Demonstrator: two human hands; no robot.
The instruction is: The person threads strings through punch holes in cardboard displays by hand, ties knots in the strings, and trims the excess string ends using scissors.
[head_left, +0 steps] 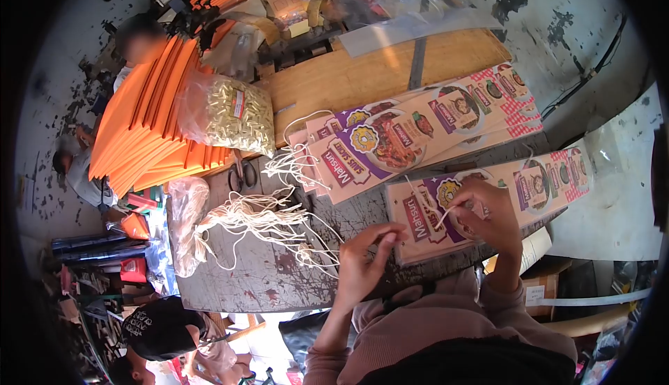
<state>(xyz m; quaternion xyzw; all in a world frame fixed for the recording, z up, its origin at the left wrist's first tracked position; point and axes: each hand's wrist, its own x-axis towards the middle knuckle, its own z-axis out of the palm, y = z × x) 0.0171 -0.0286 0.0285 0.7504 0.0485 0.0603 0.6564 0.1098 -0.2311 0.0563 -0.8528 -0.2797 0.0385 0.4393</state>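
My right hand point(490, 216) pinches a thin white cord point(444, 216) above the top printed cardboard strip point(453, 245) of a pile at the table's front edge. The cord runs up toward the strip's left end. My left hand point(364, 261) is at that end's near corner, thumb and index finger slightly apart; whether they touch the card is hard to tell. Left of my hands lies a bundle of loose white cords point(258, 218). Behind the pile, more printed strips point(390, 144) lie fanned out, with white cords point(296, 165) at their left ends.
A clear bag of small gold-coloured pieces point(239, 117) sits beside a tall stack of orange folded sheets point(150, 120). Black-handled scissors point(242, 174) lie on the worn table point(279, 273). A plastic bag point(188, 211) is at its left edge. Other people point(164, 329) are at the left.
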